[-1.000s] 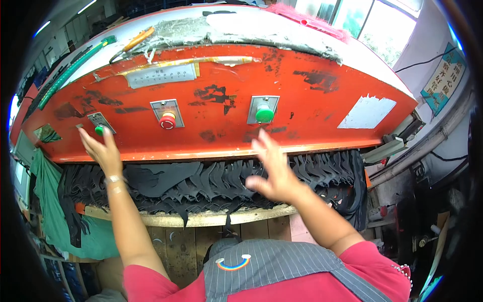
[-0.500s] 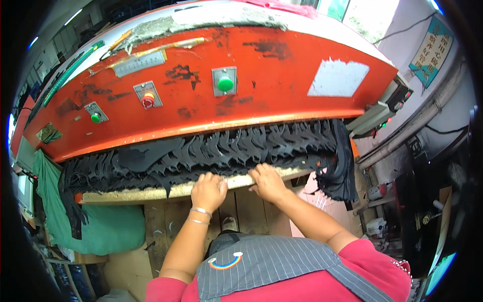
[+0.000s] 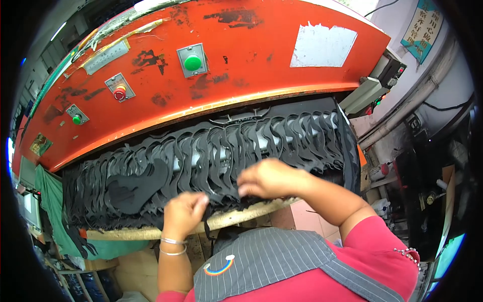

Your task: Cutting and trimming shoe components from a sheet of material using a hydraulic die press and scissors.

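Observation:
A layered mass of black sheet material [image 3: 191, 146], cut into wavy strips, lies across a board [image 3: 236, 217] with a pale, worn front edge. My left hand [image 3: 183, 215], a bangle at its wrist, is closed with fingers curled at the board's front edge, next to the strips. My right hand [image 3: 270, 179] is closed too, just above the strips right of the middle, fingertips close to them. Whatever either hand pinches is hidden or blurred. A loose black cut piece [image 3: 138, 189] with a rounded end rests on the strips at the left.
Behind the strips rises a large orange machine [image 3: 156, 85] with a big green button [image 3: 192, 63], a red knob [image 3: 119, 92] and a smaller green button [image 3: 76, 119]. A grey control box [image 3: 365, 93] sits at its right end. Green cloth [image 3: 48, 186] hangs at the left.
Both hands have left their grip on the board's front edge; the right one has come over the strips. More of the black sheet shows outside the machine, and the view has shifted.

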Available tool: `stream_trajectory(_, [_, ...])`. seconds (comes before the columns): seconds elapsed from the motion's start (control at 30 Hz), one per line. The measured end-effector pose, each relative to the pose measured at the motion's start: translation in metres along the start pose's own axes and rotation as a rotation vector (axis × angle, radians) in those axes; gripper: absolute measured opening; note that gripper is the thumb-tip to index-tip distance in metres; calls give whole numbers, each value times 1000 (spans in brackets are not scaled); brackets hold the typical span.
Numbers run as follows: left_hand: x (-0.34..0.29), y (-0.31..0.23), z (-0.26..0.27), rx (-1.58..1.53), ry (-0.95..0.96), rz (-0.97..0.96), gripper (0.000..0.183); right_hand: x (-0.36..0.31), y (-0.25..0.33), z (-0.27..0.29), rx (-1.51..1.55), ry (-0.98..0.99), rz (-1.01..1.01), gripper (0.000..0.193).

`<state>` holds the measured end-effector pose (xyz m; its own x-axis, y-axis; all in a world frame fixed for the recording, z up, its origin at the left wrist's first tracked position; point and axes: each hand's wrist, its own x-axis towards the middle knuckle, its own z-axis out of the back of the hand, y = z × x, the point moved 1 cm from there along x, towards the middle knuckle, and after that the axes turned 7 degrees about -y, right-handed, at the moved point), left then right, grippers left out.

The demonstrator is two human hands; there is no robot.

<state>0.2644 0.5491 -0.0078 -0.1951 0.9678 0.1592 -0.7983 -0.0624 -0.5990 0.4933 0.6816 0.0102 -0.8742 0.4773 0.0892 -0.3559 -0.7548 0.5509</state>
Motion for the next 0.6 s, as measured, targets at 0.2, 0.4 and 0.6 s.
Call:
stream_trajectory(0.2, [188,13,-49,-92,-285,-261,22,140,-124,10,-285,-325,-103,49])
stream_trajectory(0.4, [293,87,-124,303,-133,-100,45,187,-157,-2,-322,-230,-121,41])
stream_trajectory(0.6, [298,70,-135,420,-94,-92,51,176,-179,28,-233,-411,-8,35])
